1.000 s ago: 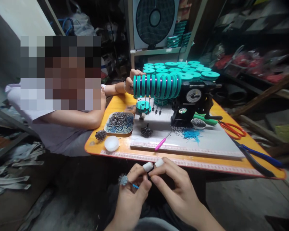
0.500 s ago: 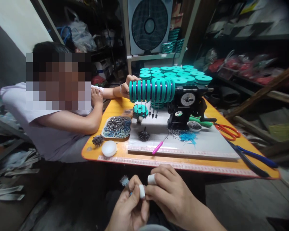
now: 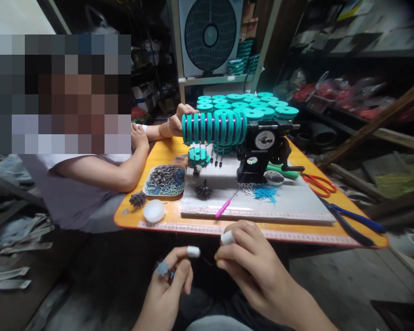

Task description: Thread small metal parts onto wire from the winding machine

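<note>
Below the table's front edge, my left hand (image 3: 167,287) is closed around a bundle of thin pale-blue pieces (image 3: 163,269), whose ends stick out behind the index finger. White tape (image 3: 193,251) wraps that index fingertip. To its right, my right hand (image 3: 253,271) has its thumb and fingers pinched together; white tape (image 3: 227,237) covers one finger there too. A faint thin line shows in the gap by the right fingertips, but what they grip is too small to make out. The hands are apart from each other.
On the yellow table (image 3: 124,216) stand a black hand-crank winder (image 3: 253,156) with green spools (image 3: 214,128), a tray of small metal parts (image 3: 163,180), a white round container (image 3: 154,211), a pink-handled hook (image 3: 223,209) and blue-handled pliers (image 3: 359,220). Another person's hand (image 3: 180,120) touches the spools.
My hands have moved apart, the left one leftward and the right one slightly right. The left index finger now points outward. The view has shifted a little.
</note>
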### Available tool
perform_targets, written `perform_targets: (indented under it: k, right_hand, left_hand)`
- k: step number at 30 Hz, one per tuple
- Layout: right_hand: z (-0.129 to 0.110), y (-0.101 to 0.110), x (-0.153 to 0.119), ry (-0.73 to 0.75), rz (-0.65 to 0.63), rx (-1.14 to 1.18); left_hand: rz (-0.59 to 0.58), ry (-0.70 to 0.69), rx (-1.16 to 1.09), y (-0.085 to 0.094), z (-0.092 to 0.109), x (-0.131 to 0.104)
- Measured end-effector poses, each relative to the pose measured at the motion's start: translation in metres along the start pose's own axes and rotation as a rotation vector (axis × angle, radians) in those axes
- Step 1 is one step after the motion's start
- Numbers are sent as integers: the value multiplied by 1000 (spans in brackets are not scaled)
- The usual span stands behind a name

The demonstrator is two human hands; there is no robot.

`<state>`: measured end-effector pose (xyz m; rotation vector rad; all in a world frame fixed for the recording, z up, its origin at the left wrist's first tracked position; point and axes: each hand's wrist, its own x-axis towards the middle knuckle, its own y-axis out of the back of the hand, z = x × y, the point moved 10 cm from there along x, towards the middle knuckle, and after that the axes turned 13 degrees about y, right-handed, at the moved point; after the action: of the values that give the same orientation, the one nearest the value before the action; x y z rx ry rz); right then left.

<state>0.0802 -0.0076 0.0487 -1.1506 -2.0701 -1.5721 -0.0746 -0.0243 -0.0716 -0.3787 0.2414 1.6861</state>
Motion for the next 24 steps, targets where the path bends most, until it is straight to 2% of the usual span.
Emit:
perform_targets:
  k: [2,4,10,12,13,15,17,20,22,24]
  right_hand:
    - [8,-9,-2,-56,-53,-3]
    - [14,-16,-5,-94,-70,1]
    - [18,-17,-9,-135,-30,79]
    - [18,-16,-9,-140,-12,109]
    - [18,-16,-9,-142,-5,122]
    - [18,-16,-9,-139,1,149]
    - [17,-18,-9,-131,0,185]
    - [16,-18,-10,-125,21,233]
    - [18,-16,-12,-136,46,239]
    - [18,-14,-13,-138,52,230]
  left_hand:
    - [158,-190,125,10,26,-8]
    - [198,-330,244,6,43,-15]
    - [68,-651,497,-30,66,-28]
    - [23,-719,561,-40,69,-33]
    - [-15,-696,582,-44,66,-32]
    - [-126,-522,564,-48,52,-22]
    - [-257,-322,419,-50,34,-14]
    - [-419,-103,112,-56,9,-7]
    - [-483,-10,-57,-60,-2,-4]
    - [-504,22,-157,-61,-6,-3]
